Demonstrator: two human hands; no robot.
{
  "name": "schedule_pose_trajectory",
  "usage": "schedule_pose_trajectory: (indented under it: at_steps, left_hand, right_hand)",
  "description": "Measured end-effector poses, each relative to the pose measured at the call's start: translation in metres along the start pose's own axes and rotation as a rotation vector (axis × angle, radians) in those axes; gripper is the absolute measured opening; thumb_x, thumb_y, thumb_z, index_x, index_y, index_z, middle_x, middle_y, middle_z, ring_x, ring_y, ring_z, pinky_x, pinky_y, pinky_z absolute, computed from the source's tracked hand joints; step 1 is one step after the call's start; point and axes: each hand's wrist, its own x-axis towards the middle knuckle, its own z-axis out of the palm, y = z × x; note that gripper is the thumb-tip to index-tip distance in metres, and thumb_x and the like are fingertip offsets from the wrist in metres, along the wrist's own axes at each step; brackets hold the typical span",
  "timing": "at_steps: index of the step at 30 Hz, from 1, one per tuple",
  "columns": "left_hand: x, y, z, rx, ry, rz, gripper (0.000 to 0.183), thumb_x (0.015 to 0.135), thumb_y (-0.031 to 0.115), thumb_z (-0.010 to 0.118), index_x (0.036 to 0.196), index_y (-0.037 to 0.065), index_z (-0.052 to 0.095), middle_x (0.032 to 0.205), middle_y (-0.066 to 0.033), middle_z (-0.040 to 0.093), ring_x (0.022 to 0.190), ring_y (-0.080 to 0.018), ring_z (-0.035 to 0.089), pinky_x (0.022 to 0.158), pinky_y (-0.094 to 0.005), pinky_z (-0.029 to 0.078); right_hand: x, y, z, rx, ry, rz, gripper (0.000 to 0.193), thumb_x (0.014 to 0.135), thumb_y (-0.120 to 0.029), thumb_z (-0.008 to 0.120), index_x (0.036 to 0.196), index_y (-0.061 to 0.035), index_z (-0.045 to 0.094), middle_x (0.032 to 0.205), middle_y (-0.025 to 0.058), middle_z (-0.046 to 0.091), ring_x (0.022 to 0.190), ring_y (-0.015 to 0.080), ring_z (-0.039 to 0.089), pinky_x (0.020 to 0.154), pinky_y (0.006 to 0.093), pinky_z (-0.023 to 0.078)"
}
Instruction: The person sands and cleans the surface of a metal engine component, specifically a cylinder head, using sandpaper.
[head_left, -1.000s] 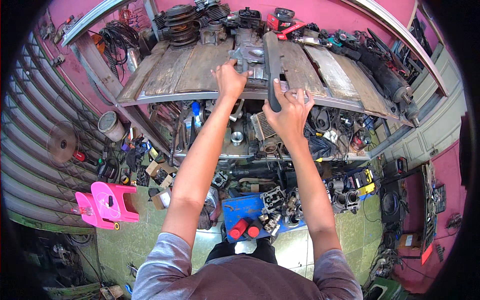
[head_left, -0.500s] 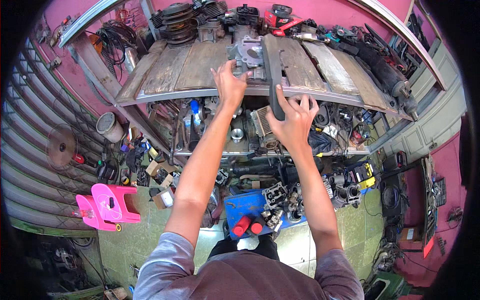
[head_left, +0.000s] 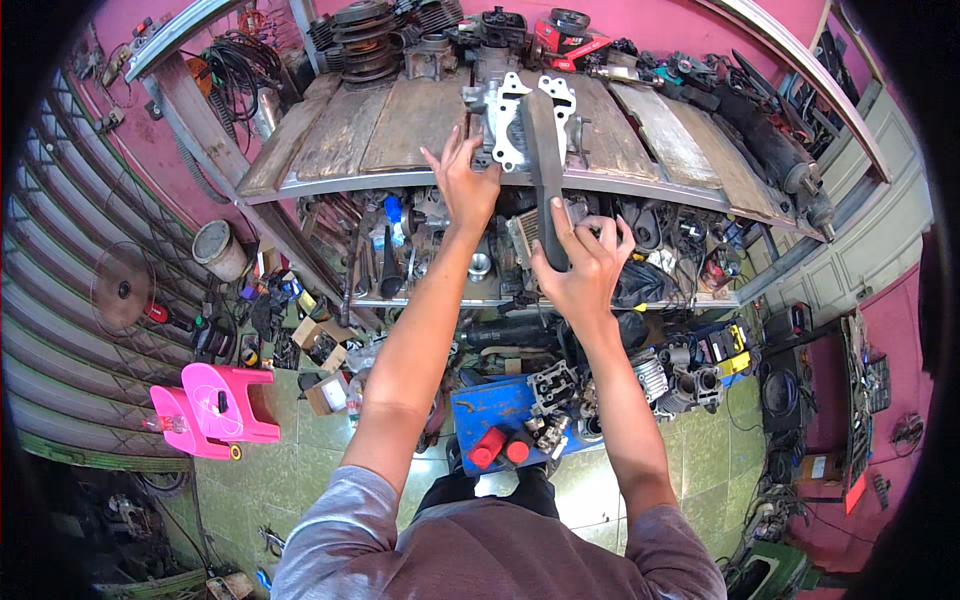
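A grey metal engine casing (head_left: 508, 92) sits at the front of the plank-topped bench, its pale, bolt-holed flat face turned up. At the casing's lower left corner is my left hand (head_left: 468, 192), thumb against its edge and fingers partly curled. My right hand (head_left: 585, 258) grips the narrow end of a long dark brush-shaped tool (head_left: 543, 140). The tool's wider part lies across the middle of the casing and hides some of it. Bristles cannot be made out clearly.
Greasy engine parts, a ribbed stack (head_left: 365, 45) and a red box (head_left: 570, 45) line the bench's back. A lower shelf holds metal parts and a blue item (head_left: 393, 210). Below stand a blue table (head_left: 490, 405) with red cylinders (head_left: 487, 447) and a pink stool (head_left: 225, 405).
The casing has turned, so more of its flat face shows. My left hand has shifted slightly down along it. The tool in my right hand has moved a little downward.
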Motion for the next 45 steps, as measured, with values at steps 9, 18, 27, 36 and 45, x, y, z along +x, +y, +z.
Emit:
schedule_pose_trajectory:
  at_steps: [9,18,27,36,45]
  left_hand:
    - [-0.001,0.000,0.006,-0.020,0.034,0.016,0.045,0.070,0.006,0.084,0.113,0.002,0.071,0.122,-0.0149,0.072,0.137,-0.0357,0.054,0.125,-0.0665,0.013]
    - [-0.004,0.003,0.005,0.087,-0.021,0.006,0.057,0.071,0.010,0.085,0.126,0.000,0.071,0.129,-0.0146,0.071,0.140,-0.0372,0.050,0.125,-0.0645,0.016]
    - [-0.002,-0.005,0.006,0.063,-0.012,-0.017,0.051,0.069,0.011,0.086,0.118,0.001,0.077,0.113,-0.0170,0.076,0.129,-0.0383,0.059,0.124,-0.0663,0.019]
    - [0.003,-0.010,0.004,0.033,-0.025,0.091,0.047,0.073,0.008,0.079,0.119,-0.001,0.075,0.110,-0.0192,0.076,0.129,-0.0378,0.059,0.125,-0.0661,0.015]
    - [0.020,0.000,0.005,0.144,-0.117,0.091,0.049,0.077,0.015,0.078,0.123,-0.001,0.073,0.111,-0.0207,0.076,0.132,-0.0401,0.058,0.125,-0.0661,0.013]
  right_hand:
    - [0.023,-0.004,0.013,-0.100,0.012,-0.031,0.063,0.073,-0.026,0.081,0.134,-0.0127,0.071,0.074,0.0042,0.065,0.095,0.0231,0.058,0.107,0.0561,0.030]
    - [0.017,-0.001,0.016,-0.079,0.002,-0.017,0.063,0.073,-0.026,0.082,0.134,-0.0133,0.072,0.073,0.0045,0.065,0.092,0.0233,0.058,0.106,0.0567,0.031]
    - [0.021,-0.008,0.013,-0.060,0.020,-0.012,0.061,0.072,-0.026,0.082,0.131,-0.0128,0.073,0.072,0.0046,0.064,0.091,0.0237,0.059,0.106,0.0563,0.031]
    - [0.052,-0.029,0.023,-0.128,-0.001,-0.098,0.059,0.071,-0.027,0.082,0.128,-0.0144,0.074,0.077,0.0062,0.070,0.096,0.0248,0.061,0.107,0.0599,0.031]
    - [0.083,-0.037,0.015,-0.080,-0.043,-0.102,0.056,0.073,-0.031,0.077,0.125,-0.0115,0.074,0.075,0.0080,0.073,0.100,0.0285,0.063,0.105,0.0634,0.030]
